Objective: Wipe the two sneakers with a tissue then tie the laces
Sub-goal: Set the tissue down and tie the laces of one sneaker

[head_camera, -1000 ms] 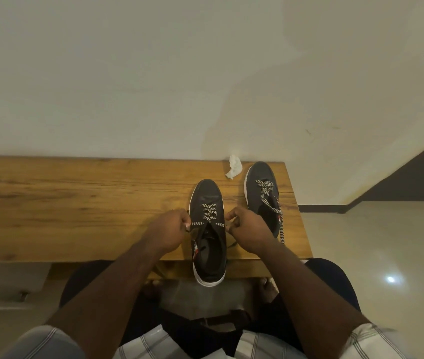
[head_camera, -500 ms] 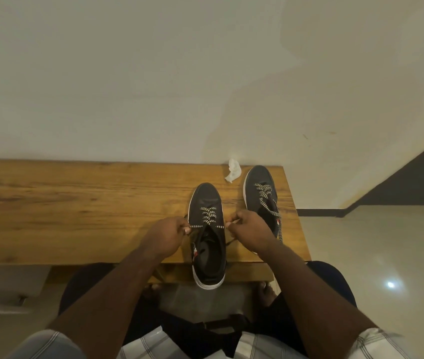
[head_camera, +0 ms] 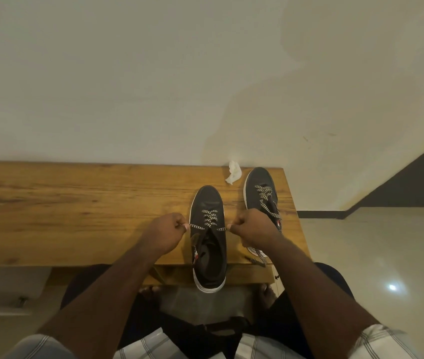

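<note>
Left hand (head_camera: 165, 233) and right hand (head_camera: 251, 229) each pinch a lace end (head_camera: 198, 226) either side of the near sneaker (head_camera: 209, 244). Best to pull both outward evenly, snugging the eyelets before crossing the ends between the hands

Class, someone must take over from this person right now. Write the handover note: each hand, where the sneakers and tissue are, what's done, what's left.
Left hand pinches one lace end of the near sneaker; right hand pinches the other, pulled out sideways.
Near sneaker lies on the wooden bench, heel over the front edge.
Far sneaker is behind the right hand, laces loose, one end trailing.
Crumpled tissue is set aside by the wall, so wiping looks finished.
Left: knot this lace, then tie the far sneaker.
</note>
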